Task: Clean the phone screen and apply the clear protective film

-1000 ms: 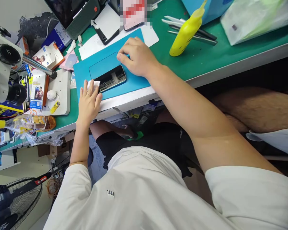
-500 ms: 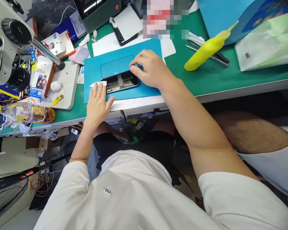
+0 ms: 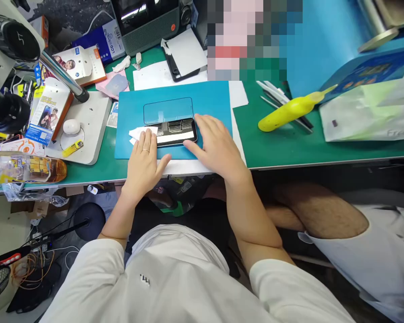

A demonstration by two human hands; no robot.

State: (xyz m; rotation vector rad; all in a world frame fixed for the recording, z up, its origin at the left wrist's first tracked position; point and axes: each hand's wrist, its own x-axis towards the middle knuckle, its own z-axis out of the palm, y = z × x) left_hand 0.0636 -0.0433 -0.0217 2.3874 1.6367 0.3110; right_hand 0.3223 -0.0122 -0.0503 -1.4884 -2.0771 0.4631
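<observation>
A dark phone [image 3: 175,130] with a shiny, reflective face lies on the blue mat [image 3: 128,105]. Just behind it is a clear glass screen protector [image 3: 168,110] with a thin black outline. My left hand [image 3: 144,163] rests flat, fingers extended, over a white wipe [image 3: 137,133] at the phone's left end; the wipe is partly hidden under the fingertips. At the phone's right end is my right hand [image 3: 218,146], its thumb by the near corner and its fingers by the far corner, spread apart. Whether it presses on the phone is unclear.
To the right lie a yellow squeeze bottle [image 3: 291,112] and tweezers [image 3: 272,94]. A microscope [image 3: 16,49] stands left on its white base [image 3: 99,121], near a drink bottle [image 3: 27,167]. Behind are a phone case with paper [image 3: 185,51] and boxes. Another person's leg [image 3: 323,211] is at right.
My right hand has come down from above the phone's far right corner to its right end, fingers spreading. My left hand stays on the wipe. The view has shifted.
</observation>
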